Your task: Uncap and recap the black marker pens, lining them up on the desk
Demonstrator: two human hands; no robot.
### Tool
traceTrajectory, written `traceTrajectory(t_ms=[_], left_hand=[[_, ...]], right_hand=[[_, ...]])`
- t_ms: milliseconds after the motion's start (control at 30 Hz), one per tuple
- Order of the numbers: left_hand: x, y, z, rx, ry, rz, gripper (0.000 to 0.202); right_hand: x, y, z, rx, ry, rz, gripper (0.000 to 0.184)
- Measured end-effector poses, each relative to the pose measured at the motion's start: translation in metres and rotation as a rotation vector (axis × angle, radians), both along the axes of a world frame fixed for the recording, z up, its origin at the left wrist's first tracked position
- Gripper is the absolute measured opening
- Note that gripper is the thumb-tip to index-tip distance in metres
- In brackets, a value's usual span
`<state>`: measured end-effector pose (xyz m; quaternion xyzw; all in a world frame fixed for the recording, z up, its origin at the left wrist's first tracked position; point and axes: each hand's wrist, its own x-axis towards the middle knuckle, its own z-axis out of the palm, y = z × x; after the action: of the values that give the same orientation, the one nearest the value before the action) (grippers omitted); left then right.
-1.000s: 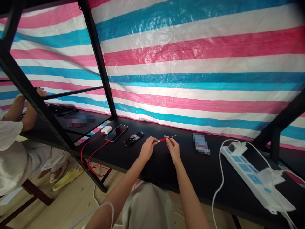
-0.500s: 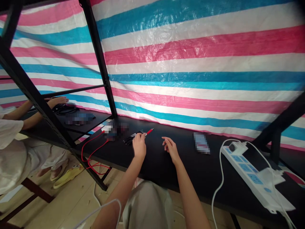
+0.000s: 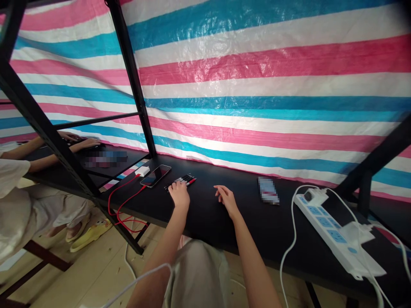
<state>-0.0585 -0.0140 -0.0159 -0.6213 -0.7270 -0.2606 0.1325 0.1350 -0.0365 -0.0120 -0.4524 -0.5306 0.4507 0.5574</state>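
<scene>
Below and left of the frame's centre, the left hand [image 3: 180, 196] is down on the pens, fingers bent; whether they're clamped or merely resting, there's no telling. And there's the red pen [image 3: 191, 182], a vivid red barrel showing past those fingers, slanting toward the upper right, lying alongside black pens [image 3: 185, 177] with pale bands, all on the black surface [image 3: 205, 218]! Right of centre, the right hand [image 3: 226, 200], fingers loosely curled, slightly apart. Farther left, a dark-screened phone [image 3: 156, 176] on its red cable [image 3: 129, 193].
</scene>
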Motion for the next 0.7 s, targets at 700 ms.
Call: traceTrajectory(t_ms=[700], left_hand=[[0.031,-0.014,0.001,-0.217,-0.162,-0.729,0.017]], right_hand=[[0.001,0.005,-0.004,0.019,-0.032,-0.026,0.038]])
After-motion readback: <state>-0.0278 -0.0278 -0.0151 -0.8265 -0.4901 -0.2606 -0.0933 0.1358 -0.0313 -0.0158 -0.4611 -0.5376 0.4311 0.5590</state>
